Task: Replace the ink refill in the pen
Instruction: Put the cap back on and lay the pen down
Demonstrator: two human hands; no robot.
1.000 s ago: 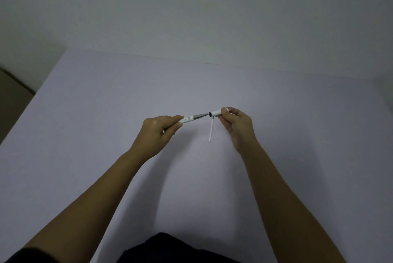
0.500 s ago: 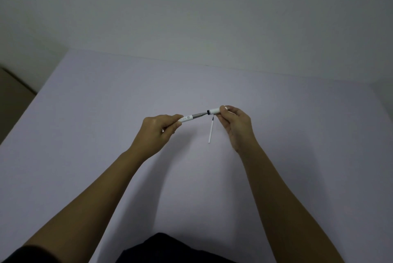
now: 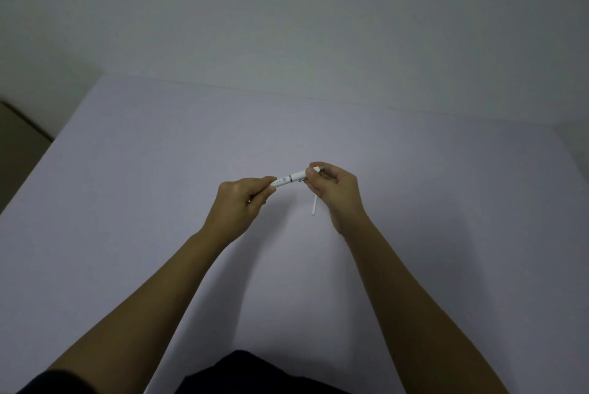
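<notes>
A white pen (image 3: 291, 179) is held level above the table between both hands, its two halves meeting at a dark ring. My left hand (image 3: 242, 202) pinches the pen's left end. My right hand (image 3: 338, 193) grips the right end with thumb and fingers. A thin white refill (image 3: 314, 207) lies on the table just below my right hand, its top part hidden by the fingers.
The pale lilac table (image 3: 159, 202) fills the view, with its far edge against a grey wall (image 3: 287, 27) and its left edge dropping to the floor (image 3: 19, 138). My dark clothing (image 3: 248, 374) shows at the bottom.
The two pen halves were apart with a grey inner piece showing between them. Now they are pushed together and the gap has closed. The refill on the table has stayed put.
</notes>
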